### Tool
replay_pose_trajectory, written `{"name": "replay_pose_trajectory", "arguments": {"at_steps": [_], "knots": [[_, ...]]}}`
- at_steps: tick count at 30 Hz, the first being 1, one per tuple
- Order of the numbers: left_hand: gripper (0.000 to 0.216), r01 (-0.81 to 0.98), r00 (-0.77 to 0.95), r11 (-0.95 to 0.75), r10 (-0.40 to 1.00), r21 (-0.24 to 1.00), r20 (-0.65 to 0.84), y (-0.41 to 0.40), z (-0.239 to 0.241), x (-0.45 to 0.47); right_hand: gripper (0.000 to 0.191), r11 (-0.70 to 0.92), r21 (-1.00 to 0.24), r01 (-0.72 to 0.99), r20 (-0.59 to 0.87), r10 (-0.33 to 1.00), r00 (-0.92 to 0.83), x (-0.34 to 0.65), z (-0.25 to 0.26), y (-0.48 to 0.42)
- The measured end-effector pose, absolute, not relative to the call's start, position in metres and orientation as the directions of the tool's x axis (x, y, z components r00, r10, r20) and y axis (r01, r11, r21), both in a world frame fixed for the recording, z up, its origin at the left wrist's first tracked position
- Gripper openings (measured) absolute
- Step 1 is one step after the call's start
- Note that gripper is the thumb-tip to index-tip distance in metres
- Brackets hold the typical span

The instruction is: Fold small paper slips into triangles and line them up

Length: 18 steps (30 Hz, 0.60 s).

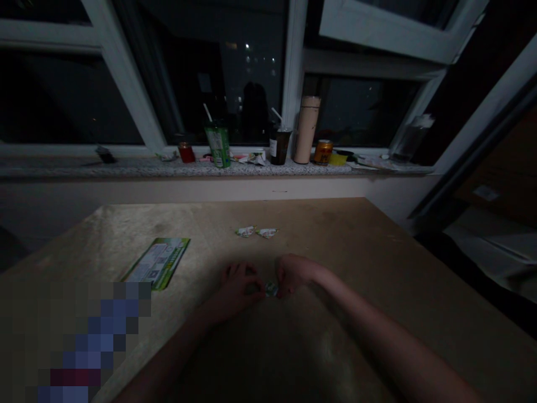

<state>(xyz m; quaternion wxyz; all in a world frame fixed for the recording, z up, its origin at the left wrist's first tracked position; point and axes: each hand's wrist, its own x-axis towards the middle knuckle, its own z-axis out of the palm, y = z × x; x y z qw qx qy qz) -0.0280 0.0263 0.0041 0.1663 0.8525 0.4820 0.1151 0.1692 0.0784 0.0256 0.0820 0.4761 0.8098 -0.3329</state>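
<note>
Low over the middle of the table, a small round green-and-white wrapped piece (271,289) sits between my two hands. My left hand (240,286) has its thumb and index finger closed at the piece's left edge, the other fingers curled on the table. From the right, my right hand (292,274) pinches the opposite edge with its fingers bent inward. Farther up the table lie two small white-and-green wrapped pieces, a left one (246,231) and a right one (267,233), side by side. The light is dim, so the piece's exact kind is unclear.
A flat green printed package (161,263) lies on the brown tabletop (344,235) at left. Along the windowsill (168,168) stand a green cup (218,145), a dark cup (279,146), a pink flask (307,130) and an orange can (323,152). The lower-left corner is pixelated.
</note>
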Motion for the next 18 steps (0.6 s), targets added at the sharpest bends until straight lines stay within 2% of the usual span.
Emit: {"name": "replay_pose_trajectory", "arguments": {"at_steps": [7, 11, 14, 18], "knots": [[0.012, 0.809, 0.46, -0.425, 0.888, 0.407, 0.014, 0.029, 0.001, -0.027, 0.023, 0.316, -0.522, 0.792, -0.528, 0.609, -0.591, 0.164, 0.022, 0.085], [0.021, 0.828, 0.407, -0.374, 0.914, 0.419, 0.013, 0.032, -0.005, -0.027, 0.023, 0.296, -0.524, 0.799, -0.596, 0.542, -0.592, 0.162, 0.022, 0.093], [0.024, 0.829, 0.392, -0.357, 0.92, 0.431, 0.008, 0.032, -0.006, -0.028, 0.021, 0.294, -0.501, 0.814, -0.628, 0.524, -0.575, 0.158, 0.023, 0.095], [0.021, 0.809, 0.426, -0.368, 0.904, 0.457, -0.025, 0.033, -0.004, -0.032, 0.02, 0.295, -0.419, 0.859, -0.646, 0.567, -0.51, 0.152, 0.024, 0.094]]}}
